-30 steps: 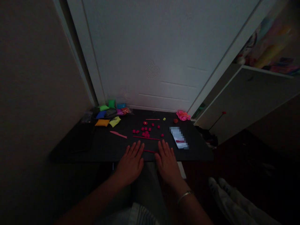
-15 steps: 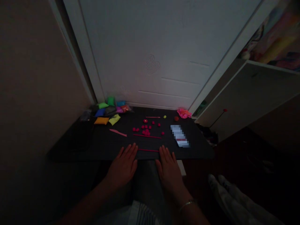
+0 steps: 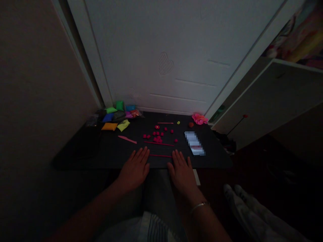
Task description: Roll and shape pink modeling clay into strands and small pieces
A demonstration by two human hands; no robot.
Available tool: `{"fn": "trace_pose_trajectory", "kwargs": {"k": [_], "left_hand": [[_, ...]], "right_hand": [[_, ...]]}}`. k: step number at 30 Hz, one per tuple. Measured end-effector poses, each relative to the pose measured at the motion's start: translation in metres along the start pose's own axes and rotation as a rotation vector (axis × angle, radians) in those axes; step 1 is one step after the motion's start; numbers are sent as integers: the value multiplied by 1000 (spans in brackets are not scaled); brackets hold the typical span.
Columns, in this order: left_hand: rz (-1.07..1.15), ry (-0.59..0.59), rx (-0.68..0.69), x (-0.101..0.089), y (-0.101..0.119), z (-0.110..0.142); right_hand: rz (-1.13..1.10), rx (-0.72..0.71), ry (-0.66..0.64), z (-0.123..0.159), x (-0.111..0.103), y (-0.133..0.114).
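Head camera: left hand point(image 3: 135, 169) is out flat, fingers straight, at one end of the thin red strand point(image 3: 160, 155) on the dark table point(image 3: 209, 159); right hand point(image 3: 183, 173), equally flat, at the other!

Near red strip point(image 3: 160, 155): ends lost at left hand point(image 3: 135, 167) and right hand point(image 3: 181, 173); length beneath them cannot be told. Undersides of both hands hidden. Phone point(image 3: 194, 143), right: screen pixelated, unreadable. Yellow bit point(image 3: 178, 122), far side of table point(image 3: 212, 161): too small to identify. Shelf items point(image 3: 302, 43), far right: blurred, cut off by picture edge. Striped cloth point(image 3: 152, 227), near: cut off likewise.
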State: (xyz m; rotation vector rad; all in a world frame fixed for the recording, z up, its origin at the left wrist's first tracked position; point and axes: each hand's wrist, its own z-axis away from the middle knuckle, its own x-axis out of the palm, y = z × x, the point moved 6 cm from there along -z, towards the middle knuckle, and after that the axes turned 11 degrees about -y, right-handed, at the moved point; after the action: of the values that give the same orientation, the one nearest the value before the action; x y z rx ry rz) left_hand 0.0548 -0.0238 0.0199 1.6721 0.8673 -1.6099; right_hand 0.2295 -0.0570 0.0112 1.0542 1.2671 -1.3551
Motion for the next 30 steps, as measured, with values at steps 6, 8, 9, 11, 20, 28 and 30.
{"fn": "trace_pose_trajectory", "kwargs": {"k": [6,8,9,11,20,28,30], "left_hand": [[15,-5,54,1,1,3],[36,8,31,-5,-5,5],[45,22,-3,-9,-11,5],[41,35,-74,-19,-25,2],[63,-78,-56,-21,-45,-14],[44,-22,60,-22,-43,-24],[51,-19,69,-21,-44,-23]], "right_hand": [[-14,-29,5,1,2,2],[-33,-13,74,5,-3,8],[-44,-2,120,6,-8,12],[-57,6,196,7,-17,20],[-132,-68,138,-7,-19,34],[-103,-142,67,-18,-28,29],[-94,-161,50,-18,-27,29]]}}
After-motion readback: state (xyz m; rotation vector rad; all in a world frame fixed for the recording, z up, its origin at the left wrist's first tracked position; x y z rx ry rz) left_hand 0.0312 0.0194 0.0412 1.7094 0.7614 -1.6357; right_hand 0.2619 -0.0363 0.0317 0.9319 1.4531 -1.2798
